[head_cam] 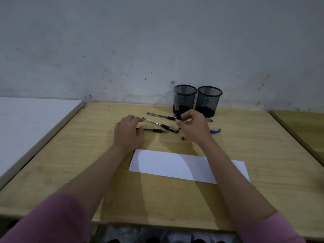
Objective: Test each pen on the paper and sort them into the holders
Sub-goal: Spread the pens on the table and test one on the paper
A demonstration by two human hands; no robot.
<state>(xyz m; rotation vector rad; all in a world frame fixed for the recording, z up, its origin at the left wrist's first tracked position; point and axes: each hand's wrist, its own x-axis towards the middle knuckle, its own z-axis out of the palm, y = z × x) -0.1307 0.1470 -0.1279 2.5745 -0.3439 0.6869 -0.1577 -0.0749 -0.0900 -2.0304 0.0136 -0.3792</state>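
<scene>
Two mesh holders [185,100] [209,101] at table [87,163] rear, paper [168,163] nearer; right hand [192,127] pinches blurred upright pen [176,106], left hand [128,132] curled over loose pens [156,123]. Risk: small purple cap [183,138] rolls off, nib smears fingers. Blue pens [215,131] part-hidden; left hand's grip unclear

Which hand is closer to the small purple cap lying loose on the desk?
Right. The right hand hovers just above the purple cap; the left hand sits well off to its left.
</scene>
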